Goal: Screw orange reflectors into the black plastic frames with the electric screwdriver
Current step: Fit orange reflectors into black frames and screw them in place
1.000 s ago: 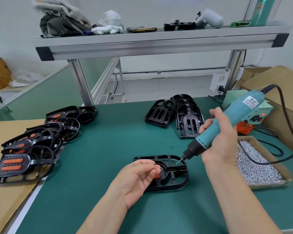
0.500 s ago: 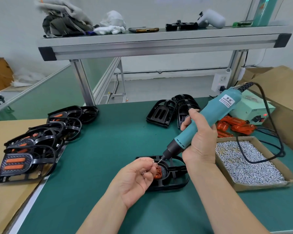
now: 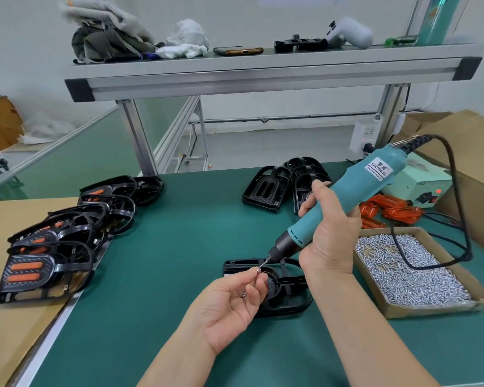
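Right hand (image 3: 330,238) wrapped around electric screwdriver (image 3: 344,199); tool tilted, bit pointing down and left. Left hand (image 3: 232,303) palm up, thumb and forefinger pinching a screw (image 3: 258,270), held against the bit tip. Both hands over the black frame (image 3: 291,300), which lies flat on the green mat (image 3: 179,261), near centre. Loose orange reflectors (image 3: 397,212) at far right, beside the screw box (image 3: 419,311). Finished frames (image 3: 39,263) with orange inserts stacked at left; bare frames (image 3: 266,188) far centre.
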